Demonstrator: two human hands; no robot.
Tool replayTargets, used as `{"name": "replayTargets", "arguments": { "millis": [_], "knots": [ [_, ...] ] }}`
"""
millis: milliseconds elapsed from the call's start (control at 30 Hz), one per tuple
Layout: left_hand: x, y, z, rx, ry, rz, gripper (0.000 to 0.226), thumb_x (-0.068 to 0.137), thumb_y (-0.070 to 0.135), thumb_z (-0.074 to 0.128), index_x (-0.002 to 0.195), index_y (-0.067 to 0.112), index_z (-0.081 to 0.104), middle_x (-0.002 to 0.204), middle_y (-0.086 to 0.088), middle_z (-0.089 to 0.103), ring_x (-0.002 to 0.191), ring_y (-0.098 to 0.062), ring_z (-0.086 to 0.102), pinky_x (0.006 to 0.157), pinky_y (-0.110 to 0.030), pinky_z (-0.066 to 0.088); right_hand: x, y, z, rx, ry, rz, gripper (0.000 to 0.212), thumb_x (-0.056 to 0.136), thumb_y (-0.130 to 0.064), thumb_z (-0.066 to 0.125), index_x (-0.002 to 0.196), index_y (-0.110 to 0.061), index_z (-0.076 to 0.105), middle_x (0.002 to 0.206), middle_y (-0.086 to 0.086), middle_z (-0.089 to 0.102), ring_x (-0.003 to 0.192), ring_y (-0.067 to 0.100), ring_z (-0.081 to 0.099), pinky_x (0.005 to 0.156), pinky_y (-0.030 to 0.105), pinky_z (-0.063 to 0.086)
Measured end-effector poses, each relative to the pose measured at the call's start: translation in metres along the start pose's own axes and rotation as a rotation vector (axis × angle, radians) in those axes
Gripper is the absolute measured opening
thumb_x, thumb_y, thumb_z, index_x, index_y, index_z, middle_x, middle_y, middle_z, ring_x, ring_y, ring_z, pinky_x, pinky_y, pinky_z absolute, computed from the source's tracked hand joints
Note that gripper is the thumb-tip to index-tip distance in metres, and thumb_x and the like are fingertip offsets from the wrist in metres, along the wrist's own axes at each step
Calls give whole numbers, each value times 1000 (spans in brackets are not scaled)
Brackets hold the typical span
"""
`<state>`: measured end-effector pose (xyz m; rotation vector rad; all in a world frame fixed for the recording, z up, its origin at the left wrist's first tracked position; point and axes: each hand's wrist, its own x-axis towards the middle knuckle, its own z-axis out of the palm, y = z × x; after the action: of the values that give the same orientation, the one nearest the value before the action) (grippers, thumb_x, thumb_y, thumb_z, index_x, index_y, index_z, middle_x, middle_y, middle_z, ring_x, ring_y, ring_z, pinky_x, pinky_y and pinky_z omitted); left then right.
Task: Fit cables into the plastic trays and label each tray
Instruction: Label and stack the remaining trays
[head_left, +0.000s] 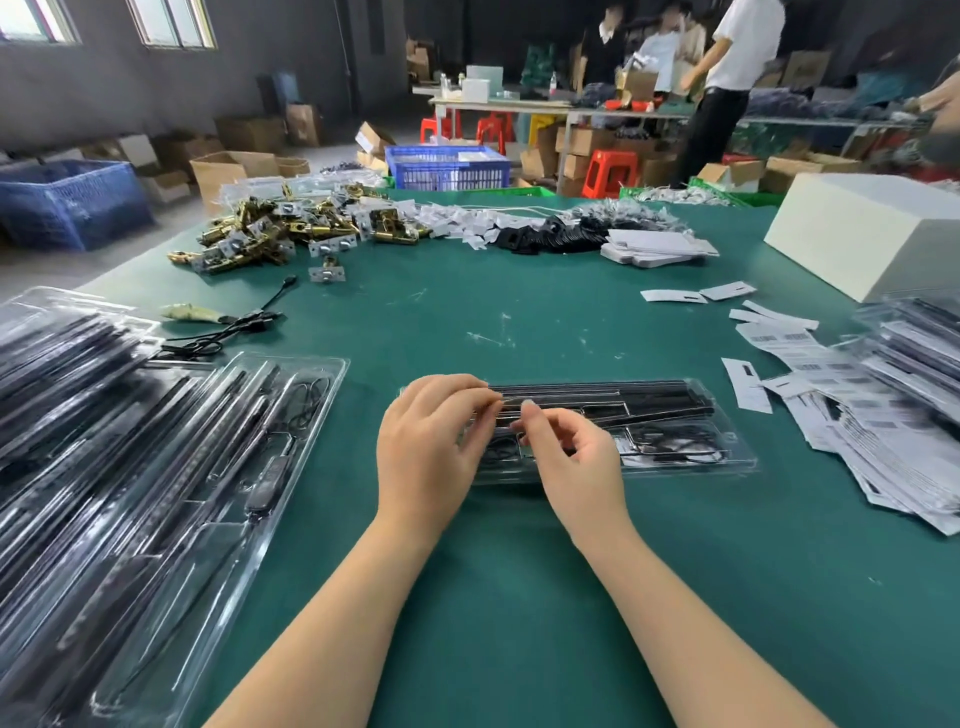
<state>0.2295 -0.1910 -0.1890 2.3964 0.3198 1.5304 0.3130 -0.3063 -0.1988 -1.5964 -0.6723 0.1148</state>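
A clear plastic tray (727, 457) lies crosswise on the green table in front of me, holding black strips (649, 397) along its far side and a coiled black cable (670, 439) near its right end. Over the tray's left end my left hand (431, 447) curls its fingers down onto the tray. My right hand (571, 457) is beside it, with thumb and forefinger pinched together over the tray's middle. What the fingertips hold is too small to tell.
Stacks of filled clear trays (130, 467) cover the left side. Loose black cables (234, 327) lie behind them. White barcode labels (831, 415) and more filled trays (914, 343) sit at the right, a white box (872, 234) beyond. Brass hardware (270, 234) is piled at the far left.
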Motion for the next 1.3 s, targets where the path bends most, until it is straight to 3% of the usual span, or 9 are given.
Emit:
{"name": "replayTargets", "arguments": {
  "millis": [200,467,633,767,867,1033,1100,1200,1300],
  "knots": [
    [1,3,-5,37,-65,160,8,89,18,70,84,15,77,92,0,70,84,-27,64,71,-40,52,2,-1,-1,79,-6,45,16,90,-41,65,77,-34,72,75,-1,70,72,10,61,67,26,49],
    [0,4,-7,83,-108,182,6,83,25,75,87,22,78,99,0,71,88,-28,65,73,-40,52,2,-1,-5,154,21,67,13,88,-26,70,76,-27,74,77,-5,74,77,15,67,72,24,53],
    [-3,-2,-4,124,-272,-184,46,86,47,65,125,22,64,120,2,64,111,-22,57,95,-38,43,3,-1,-5,205,190,61,9,92,-22,66,84,-23,70,72,-17,71,67,-4,62,61,9,45],
    [-12,-17,1,270,-528,-495,46,93,48,51,134,26,55,151,-1,38,143,-23,24,112,-36,24,3,-2,-8,170,306,9,13,94,-20,63,84,-28,65,73,-22,69,65,-5,62,58,10,46],
    [-15,-21,1,103,-556,-525,30,93,38,54,120,32,65,145,5,48,144,-18,24,97,-28,37,2,-1,-11,106,356,-52,16,93,-22,63,82,-33,64,75,-18,68,73,2,62,68,18,50],
    [-17,-10,9,-15,-669,-413,29,95,40,54,121,35,66,143,6,50,145,-20,25,107,-29,31,3,1,-11,25,311,-35,15,93,-26,64,81,-35,64,78,-15,68,75,3,61,73,22,49],
    [-16,-8,11,-84,-575,-398,26,96,35,55,116,29,69,133,7,58,138,-18,37,106,-21,29,3,2,-13,-39,262,-45,16,93,-27,64,78,-35,63,78,-14,68,75,2,60,74,21,47],
    [-10,-5,6,-238,-285,-403,11,91,31,65,97,28,73,96,32,64,106,2,57,88,0,32,4,2,-18,-190,199,-129,17,93,-27,63,77,-33,62,77,-14,67,77,4,61,74,23,48],
    [-6,1,2,-343,-154,-386,8,84,36,70,85,43,66,94,33,64,96,7,58,84,-4,37,4,3,-19,-298,165,-181,10,93,-25,63,85,-22,69,81,-11,68,85,13,62,80,34,50]
  ]
}}
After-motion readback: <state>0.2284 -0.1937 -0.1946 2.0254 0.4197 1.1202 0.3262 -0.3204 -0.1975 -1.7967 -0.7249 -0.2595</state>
